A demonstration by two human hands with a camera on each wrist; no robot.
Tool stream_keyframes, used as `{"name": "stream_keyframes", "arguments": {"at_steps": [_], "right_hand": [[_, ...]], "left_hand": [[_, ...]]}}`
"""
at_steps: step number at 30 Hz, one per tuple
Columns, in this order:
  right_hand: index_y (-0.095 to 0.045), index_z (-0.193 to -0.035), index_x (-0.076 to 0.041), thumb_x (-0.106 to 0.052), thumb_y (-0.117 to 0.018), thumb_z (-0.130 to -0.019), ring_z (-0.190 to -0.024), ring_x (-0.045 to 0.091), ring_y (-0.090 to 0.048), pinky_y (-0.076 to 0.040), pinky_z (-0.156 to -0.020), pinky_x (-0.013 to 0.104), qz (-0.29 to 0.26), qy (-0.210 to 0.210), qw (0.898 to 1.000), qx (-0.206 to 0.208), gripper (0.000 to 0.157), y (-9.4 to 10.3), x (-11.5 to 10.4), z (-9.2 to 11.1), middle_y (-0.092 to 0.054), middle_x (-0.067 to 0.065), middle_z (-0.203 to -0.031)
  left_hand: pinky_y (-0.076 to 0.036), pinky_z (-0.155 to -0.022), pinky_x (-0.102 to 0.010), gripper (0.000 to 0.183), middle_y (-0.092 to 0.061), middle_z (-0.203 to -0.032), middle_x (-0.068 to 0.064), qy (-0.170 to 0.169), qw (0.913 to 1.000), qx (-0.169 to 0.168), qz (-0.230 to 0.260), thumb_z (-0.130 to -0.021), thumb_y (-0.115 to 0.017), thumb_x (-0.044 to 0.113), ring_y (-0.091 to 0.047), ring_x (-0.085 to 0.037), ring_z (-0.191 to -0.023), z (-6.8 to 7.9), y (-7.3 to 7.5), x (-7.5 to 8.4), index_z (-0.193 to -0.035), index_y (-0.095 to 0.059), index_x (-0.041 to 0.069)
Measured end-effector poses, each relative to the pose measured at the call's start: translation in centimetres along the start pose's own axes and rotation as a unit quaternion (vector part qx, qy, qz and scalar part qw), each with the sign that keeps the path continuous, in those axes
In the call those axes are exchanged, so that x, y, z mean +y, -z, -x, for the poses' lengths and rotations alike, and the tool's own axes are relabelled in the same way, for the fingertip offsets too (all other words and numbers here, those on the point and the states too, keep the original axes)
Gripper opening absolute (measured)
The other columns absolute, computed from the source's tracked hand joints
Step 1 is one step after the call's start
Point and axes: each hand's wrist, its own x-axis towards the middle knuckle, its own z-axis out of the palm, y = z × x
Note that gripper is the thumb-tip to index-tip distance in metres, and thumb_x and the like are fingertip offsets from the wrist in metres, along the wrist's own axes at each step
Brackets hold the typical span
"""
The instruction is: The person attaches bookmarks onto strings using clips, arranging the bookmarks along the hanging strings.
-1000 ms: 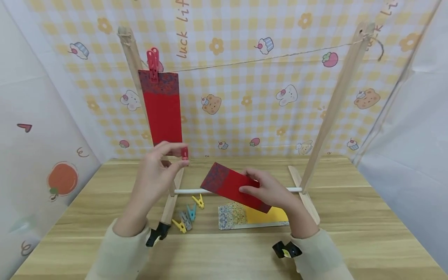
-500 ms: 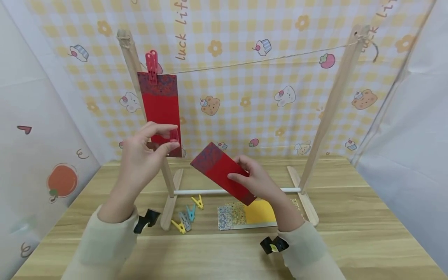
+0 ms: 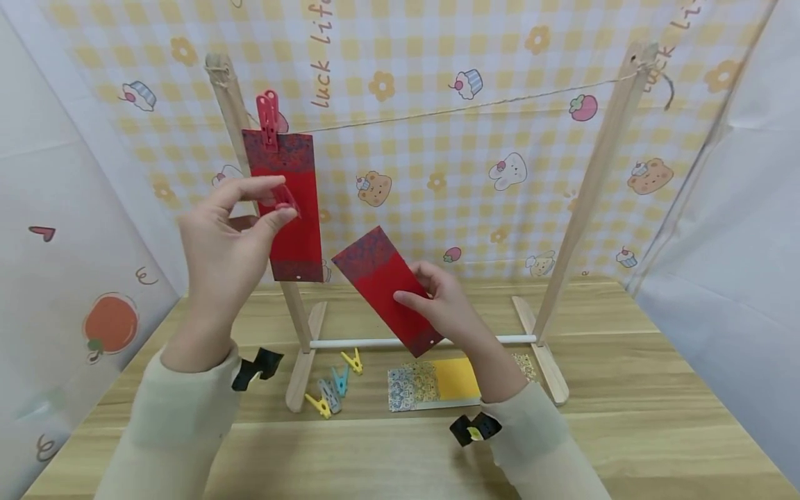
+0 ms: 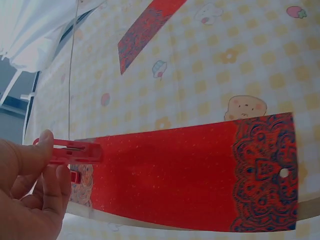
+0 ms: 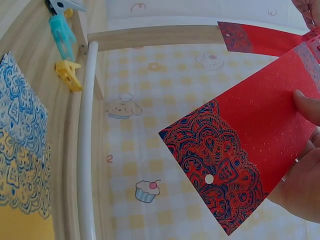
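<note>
My left hand (image 3: pixel 225 253) pinches a red clothespin (image 4: pixel 82 152) between thumb and fingertips, in front of a hanging red paper strip (image 3: pixel 301 239). That strip has blue-patterned ends and a small hole near its lower edge. Another red clothespin (image 3: pixel 268 121) fastens its top to a thin string (image 3: pixel 475 107). Further right, my right hand (image 3: pixel 450 305) grips a second red strip (image 5: pixel 270 115) by its lower side, thumb on the front. It tilts, its upper end leaning left, below the string and apart from it.
Two wooden posts (image 3: pixel 596 180) hold the string, joined low down by a white rod (image 3: pixel 359 343). On the table (image 3: pixel 350 455) lie yellow patterned strips (image 3: pixel 453 380) and several clothespins, among them a blue clothespin (image 3: pixel 340 380) and a grey clothespin (image 3: pixel 329 395).
My left hand has risen and moved left with the clothespin, now over the hanging strip's upper half. My right hand has lifted its strip up and left, turning it more upright.
</note>
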Motion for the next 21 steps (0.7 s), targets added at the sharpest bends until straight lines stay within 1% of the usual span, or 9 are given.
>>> {"name": "stream_keyframes", "arguments": {"at_steps": [3,6,10,16,18,21], "right_hand": [[-0.060,-0.113,-0.005,-0.011,-0.068,-0.093,-0.090,0.024,-0.069,-0.061,-0.071,0.040,-0.021,0.001,1.000,0.004,0.021,-0.5,-0.3,-0.5,-0.069,0.018,-0.113],[-0.061,-0.110,-0.006,-0.011,-0.067,-0.093,-0.090,0.024,-0.069,-0.061,-0.070,0.040,-0.040,0.004,0.999,0.014,0.018,-1.0,-0.6,-1.0,-0.069,0.016,-0.111],[-0.061,-0.108,-0.006,-0.010,-0.067,-0.093,-0.091,0.025,-0.068,-0.060,-0.070,0.040,-0.061,0.008,0.997,0.036,0.017,-1.7,-1.1,-1.7,-0.068,0.017,-0.110],[-0.062,-0.112,-0.007,-0.010,-0.068,-0.093,-0.092,0.023,-0.068,-0.059,-0.071,0.037,-0.077,-0.003,0.994,0.074,0.020,-2.2,-2.1,-2.9,-0.069,0.017,-0.114],[-0.063,-0.112,-0.007,-0.010,-0.068,-0.093,-0.092,0.024,-0.068,-0.059,-0.071,0.038,-0.077,-0.003,0.994,0.078,0.021,-2.4,-2.5,-3.2,-0.069,0.017,-0.114],[-0.063,-0.111,-0.008,-0.010,-0.069,-0.093,-0.091,0.024,-0.069,-0.060,-0.070,0.038,-0.080,-0.007,0.994,0.077,0.019,-2.6,-3.0,-3.5,-0.069,0.016,-0.112]], "left_hand": [[-0.052,-0.069,-0.012,0.026,-0.065,-0.083,0.020,-0.010,0.9997,0.016,0.016,-0.083,-0.078,0.004,-0.061,-0.011,-0.084,-0.7,0.2,0.2,-0.109,-0.077,0.005],[-0.052,-0.068,-0.012,0.025,-0.066,-0.083,0.020,-0.020,0.9992,0.023,0.025,-0.082,-0.078,0.003,-0.062,-0.009,-0.083,-1.3,0.2,0.4,-0.107,-0.077,0.003],[-0.052,-0.069,-0.012,0.024,-0.068,-0.083,0.017,-0.028,0.9984,0.027,0.041,-0.082,-0.079,0.000,-0.062,-0.009,-0.082,-2.1,0.2,0.7,-0.106,-0.077,0.001],[-0.053,-0.069,-0.011,0.023,-0.071,-0.087,0.013,-0.031,0.9966,0.037,0.067,-0.081,-0.079,0.000,-0.062,-0.010,-0.080,-3.2,0.0,1.3,-0.104,-0.078,0.002],[-0.053,-0.069,-0.011,0.023,-0.072,-0.087,0.011,-0.035,0.9957,0.039,0.076,-0.080,-0.080,-0.001,-0.062,-0.010,-0.079,-3.5,-0.1,1.4,-0.103,-0.078,0.002],[-0.053,-0.071,-0.011,0.022,-0.073,-0.087,0.011,-0.039,0.9956,0.040,0.076,-0.080,-0.080,0.000,-0.062,-0.009,-0.078,-4.0,-0.1,1.6,-0.102,-0.078,0.004]]}}
